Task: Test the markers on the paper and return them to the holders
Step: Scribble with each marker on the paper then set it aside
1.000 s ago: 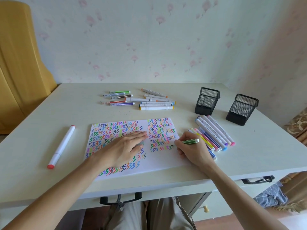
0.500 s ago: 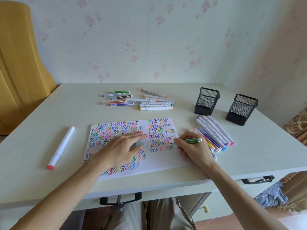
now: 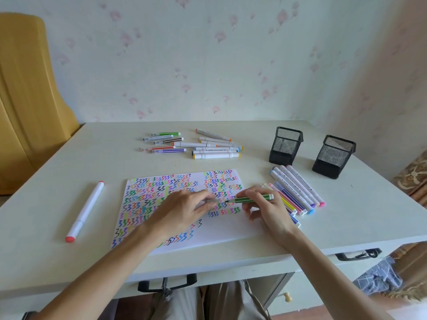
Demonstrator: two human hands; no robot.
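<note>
Resting between right fingers (image 3: pixel 248 194) (pinched): green marker (image 3: pixel 250 199)

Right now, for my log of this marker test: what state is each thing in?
Green marker: uncapped, held by right hand.
Left hand: holding what looks like its cap.
Paper: flat, mostly filled with squiggles.
Left holder: upright, looks empty.
Right holder: upright, looks empty.
Red-tipped marker: capped, lying alone.

a pale desk (image 3: pixel 46 169) stands against floral wallpaper (image 3: pixel 184 65) in soft daylight, a mustard chair (image 3: pixel 27 100) at left, patterned fabric (image 3: pixel 411 176) at right, black handles (image 3: pixel 166 285) beneath.
</note>
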